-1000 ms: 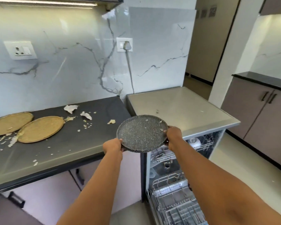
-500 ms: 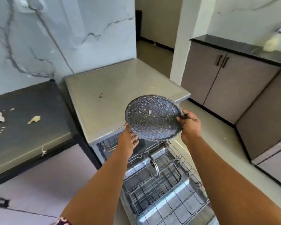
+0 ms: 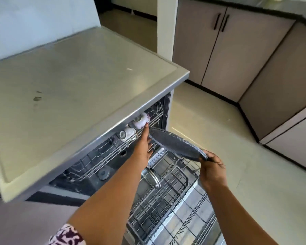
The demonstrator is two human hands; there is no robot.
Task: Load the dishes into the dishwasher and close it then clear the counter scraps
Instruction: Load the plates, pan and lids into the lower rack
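Observation:
A dark speckled plate (image 3: pixel 175 145) hangs tilted above the open dishwasher (image 3: pixel 113 156). My right hand (image 3: pixel 211 169) grips its near rim, fingers curled round the edge. My left hand (image 3: pixel 144 145) lies with straight fingers against the plate's far left edge, the fingertips by the upper rack (image 3: pixel 99 156). Two white cups (image 3: pixel 139 121) lie in that upper rack. The lower rack (image 3: pixel 168 200) is pulled out below the plate and holds a metal-rimmed lid (image 3: pixel 151 177).
The dishwasher's grey top (image 3: pixel 69 82) fills the left of the view. Beige cabinets (image 3: pixel 219 46) with black handles stand at the right, across a pale floor (image 3: pixel 245 165). The open dishwasher door (image 3: pixel 193 225) lies under the lower rack.
The view has swung right and down, away from the counter with scraps. The plate has gone lower and tilted edge-on over the lower rack, both hands still on it.

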